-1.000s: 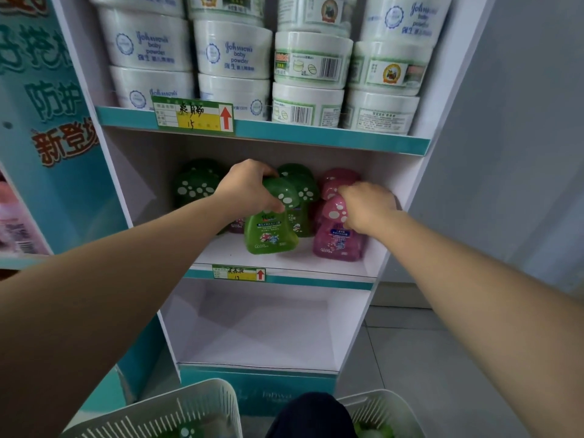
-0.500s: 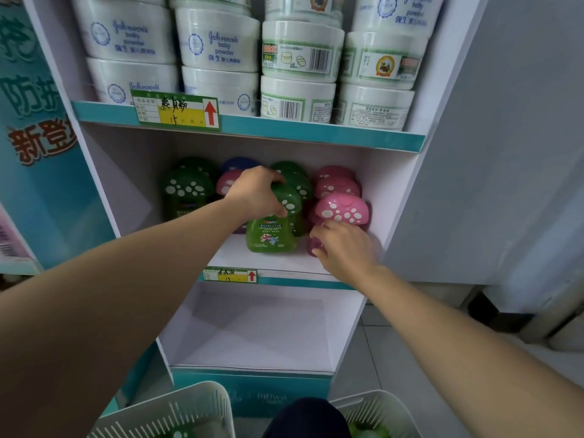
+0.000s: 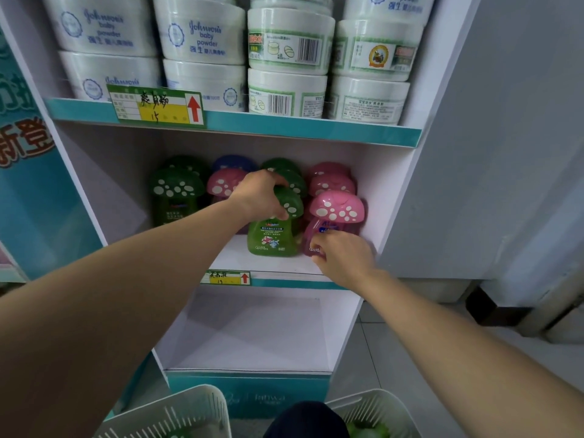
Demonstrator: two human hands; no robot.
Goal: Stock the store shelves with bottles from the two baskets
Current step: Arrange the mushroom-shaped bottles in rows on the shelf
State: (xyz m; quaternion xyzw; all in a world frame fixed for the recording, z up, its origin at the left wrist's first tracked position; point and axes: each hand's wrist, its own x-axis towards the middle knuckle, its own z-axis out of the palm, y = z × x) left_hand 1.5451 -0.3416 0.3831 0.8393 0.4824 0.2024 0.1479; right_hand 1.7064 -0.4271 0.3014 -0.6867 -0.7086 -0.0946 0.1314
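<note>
While the left hand [image 3: 262, 197] grips the green bottle [image 3: 273, 237] and the right hand [image 3: 343, 259] the pink bottle [image 3: 336, 208], other bottles [image 3: 175, 191] crowd behind.

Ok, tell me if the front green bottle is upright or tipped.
Upright: the green bottle stands base-down on the shelf, cap up in the left hand.

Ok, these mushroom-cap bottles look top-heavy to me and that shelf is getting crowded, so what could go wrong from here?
1. The left hand grips the front green bottle by its cap alone; if the base catches, it could tip toward the middle shelf's edge and fall.
2. The right hand is at the base of the front pink bottle; a push there might rock it into the pink bottles behind.
</note>
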